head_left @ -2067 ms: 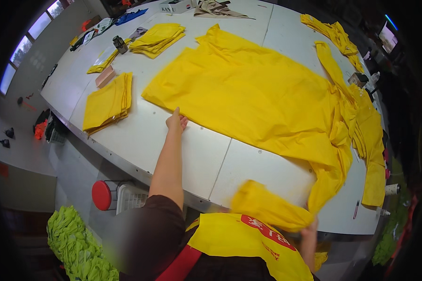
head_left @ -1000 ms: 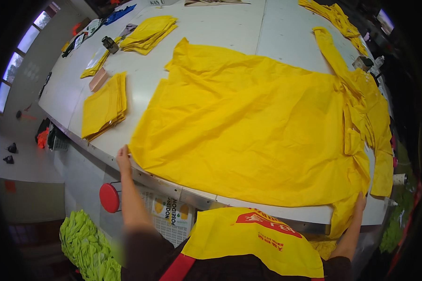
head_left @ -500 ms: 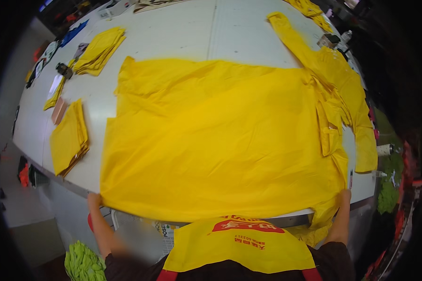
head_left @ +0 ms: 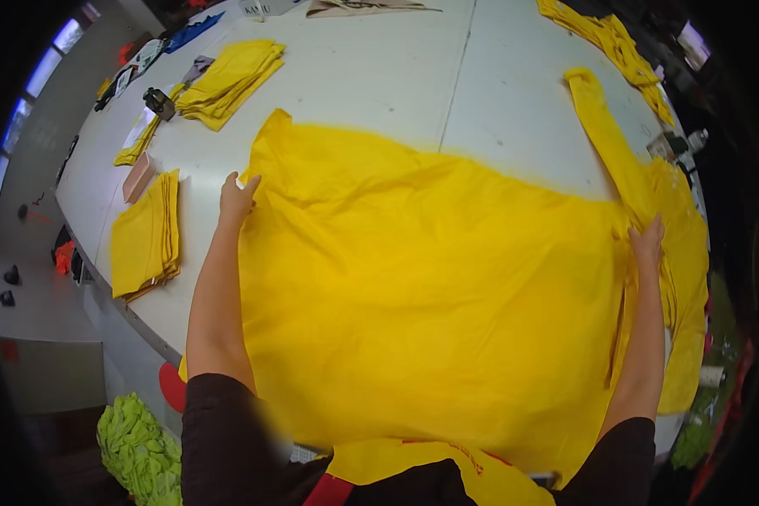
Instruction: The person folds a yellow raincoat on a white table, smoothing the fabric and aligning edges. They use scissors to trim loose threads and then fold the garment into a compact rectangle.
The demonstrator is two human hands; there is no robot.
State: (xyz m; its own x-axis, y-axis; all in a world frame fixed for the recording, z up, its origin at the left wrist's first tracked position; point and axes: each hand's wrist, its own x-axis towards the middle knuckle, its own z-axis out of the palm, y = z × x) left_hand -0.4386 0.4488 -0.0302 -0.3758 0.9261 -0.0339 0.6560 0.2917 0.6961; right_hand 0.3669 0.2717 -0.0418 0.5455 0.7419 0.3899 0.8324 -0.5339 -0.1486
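A wide sheet of yellow fabric [head_left: 430,295], loosely wrinkled, covers the near part of the table and hangs over its front edge. Beside its left edge, close to the far left corner, is my left hand [head_left: 239,199], thumb and fingers apart and fingertips at the cloth. My right hand [head_left: 648,243] lies over the fabric's right side, fingers spread, where the sheet meets a yellow garment [head_left: 681,228] with a long sleeve [head_left: 603,135] stretching away over the table. Both my forearms reach forward along the sheet's sides.
Folded yellow pieces [head_left: 146,236] lie at the left, near a pink tray [head_left: 138,177]. Farther back are another yellow stack [head_left: 232,83] and a dark small device [head_left: 158,103]. More yellow cloth [head_left: 607,42] lies at the far right. A green heap [head_left: 139,447] sits below left.
Both hands have moved forward from the fabric's near corners to its far sides. The sheet's near edge has come closer to me and covers more of the apron. The view has shifted.
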